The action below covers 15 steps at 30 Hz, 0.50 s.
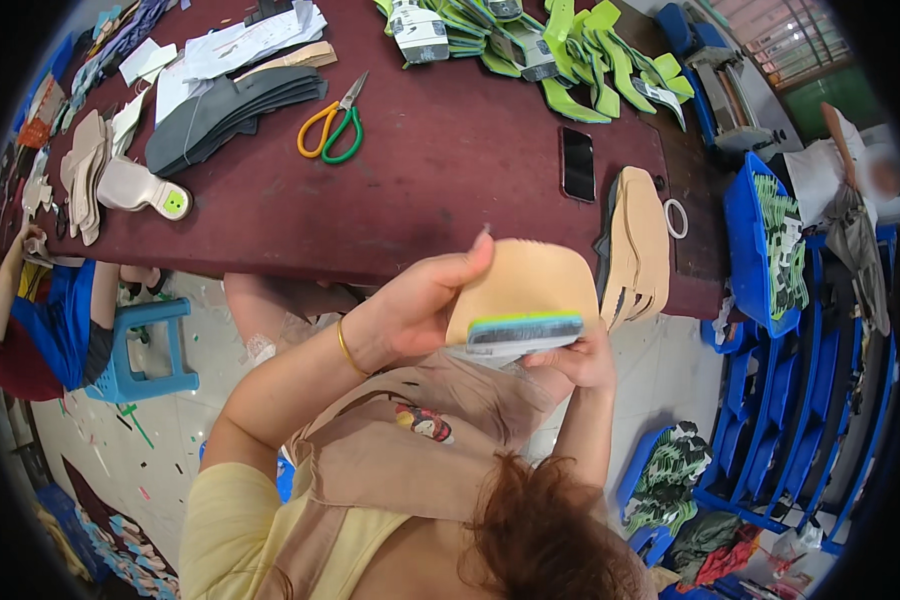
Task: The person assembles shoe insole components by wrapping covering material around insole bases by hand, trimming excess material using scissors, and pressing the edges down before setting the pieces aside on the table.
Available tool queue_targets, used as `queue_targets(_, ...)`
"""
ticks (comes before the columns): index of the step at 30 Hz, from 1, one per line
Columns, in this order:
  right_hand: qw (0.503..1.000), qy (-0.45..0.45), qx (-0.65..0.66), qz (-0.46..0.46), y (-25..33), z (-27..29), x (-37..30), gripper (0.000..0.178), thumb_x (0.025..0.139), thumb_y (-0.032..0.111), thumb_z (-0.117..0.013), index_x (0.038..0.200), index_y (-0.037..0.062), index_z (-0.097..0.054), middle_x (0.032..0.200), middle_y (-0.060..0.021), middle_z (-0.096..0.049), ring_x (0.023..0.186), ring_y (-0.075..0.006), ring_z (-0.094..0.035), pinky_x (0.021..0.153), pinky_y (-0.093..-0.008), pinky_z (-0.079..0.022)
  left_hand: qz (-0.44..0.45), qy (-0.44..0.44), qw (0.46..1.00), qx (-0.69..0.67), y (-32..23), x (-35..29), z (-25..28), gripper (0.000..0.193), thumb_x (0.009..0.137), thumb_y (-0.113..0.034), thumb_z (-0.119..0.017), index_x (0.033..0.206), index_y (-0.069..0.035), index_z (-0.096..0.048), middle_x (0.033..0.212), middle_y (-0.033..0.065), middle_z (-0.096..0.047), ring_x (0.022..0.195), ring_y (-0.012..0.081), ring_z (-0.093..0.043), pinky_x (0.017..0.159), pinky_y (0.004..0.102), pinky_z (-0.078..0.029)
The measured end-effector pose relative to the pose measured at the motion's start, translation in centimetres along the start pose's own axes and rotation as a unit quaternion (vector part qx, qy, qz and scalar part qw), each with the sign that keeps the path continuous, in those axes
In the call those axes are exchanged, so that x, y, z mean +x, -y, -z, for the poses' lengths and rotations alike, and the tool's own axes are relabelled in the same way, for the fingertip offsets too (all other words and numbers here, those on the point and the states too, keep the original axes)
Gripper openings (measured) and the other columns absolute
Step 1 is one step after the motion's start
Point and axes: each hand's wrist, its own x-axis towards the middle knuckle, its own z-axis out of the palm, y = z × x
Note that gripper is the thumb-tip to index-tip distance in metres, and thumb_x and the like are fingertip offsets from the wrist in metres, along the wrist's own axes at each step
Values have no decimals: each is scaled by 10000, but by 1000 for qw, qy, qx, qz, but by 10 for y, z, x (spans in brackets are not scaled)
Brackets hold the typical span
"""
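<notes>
Both hands hold a beige insole-like piece (525,280) in front of my lap, at the table's near edge. Its end towards me is rounded at the far side, and a band of green, light blue and grey layers (525,335) shows along its near side. My left hand (430,300) grips its left edge, thumb on top and fingers beneath. At its lower right corner my right hand (578,362) is closed on it, some fingers hidden underneath. A stack of similar beige insoles (638,245) lies on the table to the right.
Scissors (335,125), dark grey pieces (230,115) and a phone (577,163) lie on the dark red table (420,190). Bright green pieces (610,70) are piled at the back. Blue bins (760,250) stand right. Another person (45,320) sits far left near a blue stool (145,350).
</notes>
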Motion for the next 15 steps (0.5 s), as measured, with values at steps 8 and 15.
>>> queue_targets(8,995,-17,92,-31,-13,6,-6,446,727,51,-766,1119,-55,-583,1066,-85,-637,973,-159,-584,841,-297,-460,-58,18,992,110,-15,-9,-17,599,976,-475,-307,1320,3,-415,1274,100,-533,1155,204,-532,972,376,-430)
queue_targets(15,989,-46,141,-14,-28,-2,-6,465,761,60,-737,1170,-54,-546,1076,-92,-632,979,-155,-583,850,-302,-460,-85,11,980,178,-19,-12,-19,585,979,-467,-314,1280,11,-467,1224,87,-568,1112,180,-554,944,360,-444)
